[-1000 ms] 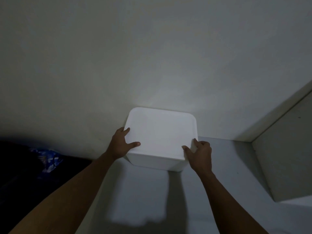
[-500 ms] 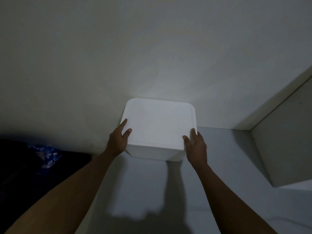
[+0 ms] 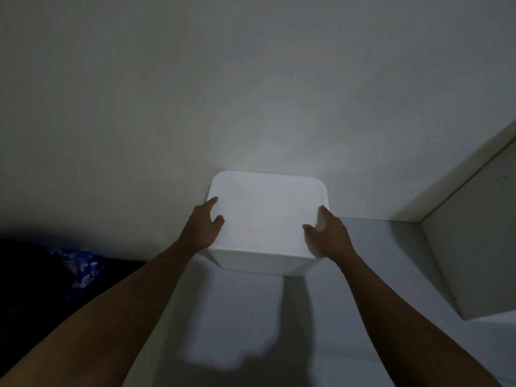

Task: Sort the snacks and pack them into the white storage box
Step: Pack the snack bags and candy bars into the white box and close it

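Lidded white storage box at frame centre against the wall, left hand and right hand spread loosely on its sides, not clamped; looks packed and closed, task likely near done, contents unseen.

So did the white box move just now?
No. The white box is still pressed against the wall, with the same gap to the side panel on its right as before. Only the camera view shifted a little.
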Demonstrator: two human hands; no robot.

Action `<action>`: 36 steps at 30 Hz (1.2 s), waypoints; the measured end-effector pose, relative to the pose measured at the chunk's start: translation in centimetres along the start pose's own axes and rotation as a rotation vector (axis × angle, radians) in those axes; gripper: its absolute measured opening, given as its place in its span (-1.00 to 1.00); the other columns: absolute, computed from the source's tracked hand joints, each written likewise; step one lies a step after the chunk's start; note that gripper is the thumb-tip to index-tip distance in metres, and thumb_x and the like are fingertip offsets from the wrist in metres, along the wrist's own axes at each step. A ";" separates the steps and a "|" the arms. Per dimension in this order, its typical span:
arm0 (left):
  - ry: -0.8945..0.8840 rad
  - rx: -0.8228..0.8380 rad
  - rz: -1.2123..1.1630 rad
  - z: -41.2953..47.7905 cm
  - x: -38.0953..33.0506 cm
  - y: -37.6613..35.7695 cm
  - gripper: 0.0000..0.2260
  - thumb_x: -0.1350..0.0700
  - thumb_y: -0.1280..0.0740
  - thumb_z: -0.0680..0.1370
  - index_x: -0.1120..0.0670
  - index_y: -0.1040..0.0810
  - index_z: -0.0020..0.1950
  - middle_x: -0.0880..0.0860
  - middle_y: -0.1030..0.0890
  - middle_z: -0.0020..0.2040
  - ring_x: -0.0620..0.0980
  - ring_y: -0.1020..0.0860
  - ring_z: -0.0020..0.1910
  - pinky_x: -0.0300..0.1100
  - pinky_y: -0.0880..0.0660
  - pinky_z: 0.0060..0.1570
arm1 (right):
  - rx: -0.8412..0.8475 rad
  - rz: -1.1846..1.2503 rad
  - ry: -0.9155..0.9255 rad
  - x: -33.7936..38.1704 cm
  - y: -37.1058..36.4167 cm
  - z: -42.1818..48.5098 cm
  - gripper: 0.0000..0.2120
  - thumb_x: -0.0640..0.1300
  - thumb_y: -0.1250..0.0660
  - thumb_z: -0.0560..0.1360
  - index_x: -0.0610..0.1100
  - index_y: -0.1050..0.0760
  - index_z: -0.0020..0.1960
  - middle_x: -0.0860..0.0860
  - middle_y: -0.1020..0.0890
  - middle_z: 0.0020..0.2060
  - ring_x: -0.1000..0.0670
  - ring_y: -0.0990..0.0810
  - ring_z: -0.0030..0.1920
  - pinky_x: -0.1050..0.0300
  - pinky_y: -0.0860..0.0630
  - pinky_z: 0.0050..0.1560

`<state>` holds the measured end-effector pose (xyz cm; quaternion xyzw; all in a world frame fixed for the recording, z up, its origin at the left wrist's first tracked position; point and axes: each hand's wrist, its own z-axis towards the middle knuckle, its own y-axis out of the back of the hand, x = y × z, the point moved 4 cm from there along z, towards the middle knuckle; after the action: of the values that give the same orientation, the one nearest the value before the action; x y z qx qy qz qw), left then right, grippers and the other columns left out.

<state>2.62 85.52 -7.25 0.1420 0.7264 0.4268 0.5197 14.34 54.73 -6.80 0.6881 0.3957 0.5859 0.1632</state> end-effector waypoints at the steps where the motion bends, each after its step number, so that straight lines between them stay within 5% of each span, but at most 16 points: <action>1: 0.019 0.019 0.020 0.8 -0.4 -0.1 -0.44 -0.01 -0.26 0.61 0.05 -0.17 0.57 0.25 -0.33 0.44 0.20 -0.40 0.37 -0.03 -0.30 0.38 | 0.005 -0.016 -0.006 0.2 -0.1 0.9 -0.28 0.16 -0.37 0.49 -0.10 -0.21 0.52 -0.16 -0.41 0.42 -0.19 -0.41 0.40 -0.05 -0.39 0.34; 4: 0.083 0.058 0.091 3.2 -1.6 -0.7 -0.39 -0.17 -0.19 0.61 -0.05 -0.06 0.60 0.21 -0.14 0.54 0.25 -0.36 0.41 0.07 -0.29 0.40 | 0.009 -0.030 -0.014 0.7 -0.5 3.1 -0.31 0.29 -0.29 0.39 -0.08 -0.24 0.36 -0.20 -0.52 0.20 -0.22 -0.57 0.13 -0.04 -0.55 0.04; 9: 0.107 0.051 0.081 7.3 -1.7 -0.5 -0.28 -0.29 -0.22 0.55 -0.12 0.03 0.59 0.19 -0.29 0.49 0.25 -0.41 0.37 0.10 -0.34 0.37 | -0.013 -0.023 -0.004 2.4 -0.1 5.5 -0.25 0.31 -0.21 0.48 0.04 -0.02 0.53 -0.19 -0.45 0.28 -0.26 -0.55 0.18 -0.21 -0.53 0.18; 13: 0.244 -0.030 -0.074 9.1 -1.1 -0.3 -0.34 -0.19 -0.22 0.59 0.10 -0.11 0.57 0.24 -0.41 0.43 0.25 -0.41 0.38 0.03 -0.34 0.36 | -0.170 -0.018 0.022 3.0 0.1 6.9 -0.43 0.15 -0.12 0.62 -0.06 -0.11 0.53 -0.26 -0.50 0.24 -0.30 -0.54 0.19 -0.19 -0.49 0.20; 15: 0.299 -0.057 -0.067 9.9 -1.2 -0.3 -0.45 -0.18 -0.16 0.62 0.19 -0.31 0.45 0.26 -0.47 0.37 0.26 -0.44 0.33 0.02 -0.36 0.31 | -0.220 0.002 0.037 3.3 0.1 7.2 -0.56 0.08 -0.11 0.64 -0.11 -0.23 0.44 -0.25 -0.54 0.18 -0.30 -0.54 0.18 -0.15 -0.47 0.18; 19: 0.351 -0.099 0.020 10.9 -1.4 -0.5 -0.46 -0.18 -0.06 0.65 0.25 -0.41 0.36 0.28 -0.47 0.34 0.28 -0.43 0.33 0.03 -0.34 0.29 | -0.255 0.030 -0.007 3.3 0.7 8.1 -0.74 0.02 -0.10 0.65 -0.13 -0.38 0.20 -0.25 -0.60 0.01 -0.29 -0.59 0.06 -0.05 -0.46 0.03; 27: 0.314 -0.070 0.112 11.9 -1.1 -0.5 -0.61 0.01 -0.03 0.69 0.15 -0.36 0.45 0.26 -0.42 0.38 0.30 -0.39 0.34 0.10 -0.32 0.35 | -0.343 -0.021 0.001 2.9 0.8 9.4 -0.80 -0.09 -0.08 0.64 -0.09 -0.46 0.12 -0.24 -0.61 -0.08 -0.30 -0.60 -0.03 0.02 -0.40 -0.12; 32: 0.446 -0.136 0.023 12.9 0.7 0.2 -0.70 0.23 -0.08 0.63 0.32 -0.48 0.25 0.36 -0.53 0.23 0.35 -0.49 0.23 0.06 -0.43 0.22 | -0.390 -0.026 0.045 3.0 0.7 9.1 -0.78 -0.08 -0.09 0.66 -0.11 -0.48 0.13 -0.21 -0.62 -0.12 -0.29 -0.61 -0.08 0.04 -0.41 -0.15; 36: 0.444 -0.222 0.059 12.2 -0.8 0.4 -0.48 -0.12 0.01 0.67 0.25 -0.51 0.26 0.30 -0.54 0.25 0.30 -0.49 0.25 0.10 -0.39 0.27 | -0.423 -0.044 0.036 3.0 0.6 8.8 -0.79 -0.09 -0.08 0.66 -0.10 -0.47 0.13 -0.19 -0.60 -0.18 -0.28 -0.60 -0.12 0.03 -0.42 -0.16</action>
<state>13.53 91.02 -7.60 0.0078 0.7670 0.5396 0.3470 22.80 58.74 -6.66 0.6193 0.2817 0.6644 0.3095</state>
